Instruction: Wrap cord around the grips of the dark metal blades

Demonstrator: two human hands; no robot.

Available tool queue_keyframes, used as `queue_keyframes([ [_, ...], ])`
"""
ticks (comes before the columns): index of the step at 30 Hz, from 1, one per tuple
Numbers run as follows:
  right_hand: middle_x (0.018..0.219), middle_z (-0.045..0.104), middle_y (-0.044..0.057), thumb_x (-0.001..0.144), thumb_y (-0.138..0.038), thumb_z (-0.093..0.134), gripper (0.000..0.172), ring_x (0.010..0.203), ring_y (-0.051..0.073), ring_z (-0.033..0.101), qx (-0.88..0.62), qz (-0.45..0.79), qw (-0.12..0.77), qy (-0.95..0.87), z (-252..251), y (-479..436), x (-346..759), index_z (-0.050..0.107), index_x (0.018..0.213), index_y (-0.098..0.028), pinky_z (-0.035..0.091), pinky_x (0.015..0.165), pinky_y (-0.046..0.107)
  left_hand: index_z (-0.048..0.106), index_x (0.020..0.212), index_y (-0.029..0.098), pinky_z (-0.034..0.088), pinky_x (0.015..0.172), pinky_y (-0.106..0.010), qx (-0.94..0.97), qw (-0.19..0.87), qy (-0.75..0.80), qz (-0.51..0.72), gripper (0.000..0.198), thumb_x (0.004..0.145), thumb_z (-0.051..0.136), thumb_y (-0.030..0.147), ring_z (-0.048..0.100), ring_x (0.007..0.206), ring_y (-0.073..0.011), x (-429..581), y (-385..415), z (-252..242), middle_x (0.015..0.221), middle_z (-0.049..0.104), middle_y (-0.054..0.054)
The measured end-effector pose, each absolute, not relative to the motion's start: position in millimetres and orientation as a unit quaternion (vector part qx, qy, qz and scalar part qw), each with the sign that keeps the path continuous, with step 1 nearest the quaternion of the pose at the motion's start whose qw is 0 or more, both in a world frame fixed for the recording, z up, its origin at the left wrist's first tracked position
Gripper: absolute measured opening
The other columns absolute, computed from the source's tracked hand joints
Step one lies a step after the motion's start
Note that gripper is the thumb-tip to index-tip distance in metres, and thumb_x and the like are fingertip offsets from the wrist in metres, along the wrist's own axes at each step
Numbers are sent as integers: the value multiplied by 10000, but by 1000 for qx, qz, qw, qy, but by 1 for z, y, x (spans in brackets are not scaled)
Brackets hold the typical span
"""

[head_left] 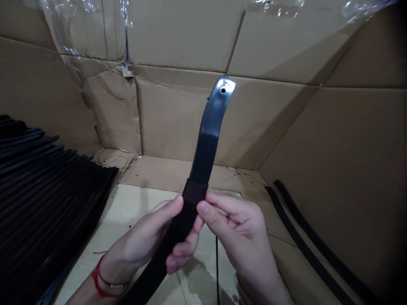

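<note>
A long, dark, curved strip [206,148] rises from the bottom of the head view, its glossy upper end pierced by a small hole. Dark fabric covers its lower length, with a folded band [195,192] across the strip just above my hands. My left hand [159,233] wraps round the covered part from the left, thumb on the front and fingertips curling out at the right. At the band's right edge, my right hand [237,224] pinches with thumb and forefinger. The strip's lower end runs out of view.
Cardboard walls [178,114] with clear tape stand on the far and right sides. Many similar dark strips [47,203] lie stacked at left. Two more dark curved strips [305,233] lie at right. Below my hands is a pale board [133,207].
</note>
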State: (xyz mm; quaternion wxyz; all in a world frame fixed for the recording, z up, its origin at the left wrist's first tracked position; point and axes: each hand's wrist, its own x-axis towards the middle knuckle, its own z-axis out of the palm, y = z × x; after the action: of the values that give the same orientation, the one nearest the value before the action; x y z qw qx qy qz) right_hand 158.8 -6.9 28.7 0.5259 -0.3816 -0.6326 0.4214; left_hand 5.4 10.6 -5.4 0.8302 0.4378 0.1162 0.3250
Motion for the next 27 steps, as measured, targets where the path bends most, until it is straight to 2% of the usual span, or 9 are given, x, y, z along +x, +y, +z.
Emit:
queue_keyframes([
  [3, 489, 620, -37, 878, -283, 620, 248, 412, 133, 644, -399, 468, 519, -594, 29, -9, 150, 642, 650, -189, 528, 394, 202, 603, 774, 121, 402, 470, -191, 418, 835, 165, 317, 558, 910, 318, 581, 462, 461, -86, 6, 15, -5, 551, 484, -2],
  [7, 480, 627, -31, 854, -278, 628, 248, 383, 162, 657, -405, 509, 515, -558, 28, -9, 139, 595, 626, -187, 566, 371, 224, 522, 590, 147, 282, 362, -174, 404, 812, 232, 350, 654, 797, 392, 754, 348, 355, -55, 15, 16, -6, 444, 401, 39],
  [10, 471, 609, -39, 853, -286, 628, 246, 363, 157, 647, -400, 499, 522, -565, 27, -11, 135, 579, 633, -189, 558, 353, 212, 472, 560, 175, 246, 307, -177, 412, 765, 289, 402, 631, 752, 462, 776, 321, 302, -57, 21, 11, -6, 388, 375, 60],
  [17, 439, 613, -27, 894, -282, 588, 283, 349, 147, 636, -396, 477, 515, -592, 28, -12, 135, 579, 629, -183, 506, 335, 178, 533, 622, 163, 360, 343, -192, 455, 733, 311, 398, 586, 832, 432, 701, 477, 335, -98, 15, 9, -5, 417, 522, 3],
  [20, 422, 615, -28, 897, -263, 581, 290, 347, 143, 637, -405, 451, 517, -605, 29, -10, 138, 578, 618, -184, 483, 327, 164, 555, 629, 154, 342, 343, -179, 453, 724, 320, 409, 592, 826, 438, 700, 441, 323, -81, 16, 11, -7, 388, 490, 19],
  [24, 501, 664, -3, 892, -275, 584, 291, 405, 156, 669, -400, 442, 503, -625, 29, -9, 140, 601, 617, -181, 511, 361, 189, 504, 570, 175, 282, 306, -182, 439, 738, 304, 413, 558, 836, 451, 663, 348, 272, -69, 17, 10, -6, 333, 401, 50],
  [27, 480, 655, -11, 895, -297, 579, 274, 383, 164, 651, -397, 479, 505, -598, 29, -7, 139, 611, 644, -191, 513, 359, 222, 508, 582, 168, 348, 350, -188, 452, 742, 284, 406, 560, 862, 417, 645, 412, 314, -79, 15, 11, -2, 381, 455, 29],
])
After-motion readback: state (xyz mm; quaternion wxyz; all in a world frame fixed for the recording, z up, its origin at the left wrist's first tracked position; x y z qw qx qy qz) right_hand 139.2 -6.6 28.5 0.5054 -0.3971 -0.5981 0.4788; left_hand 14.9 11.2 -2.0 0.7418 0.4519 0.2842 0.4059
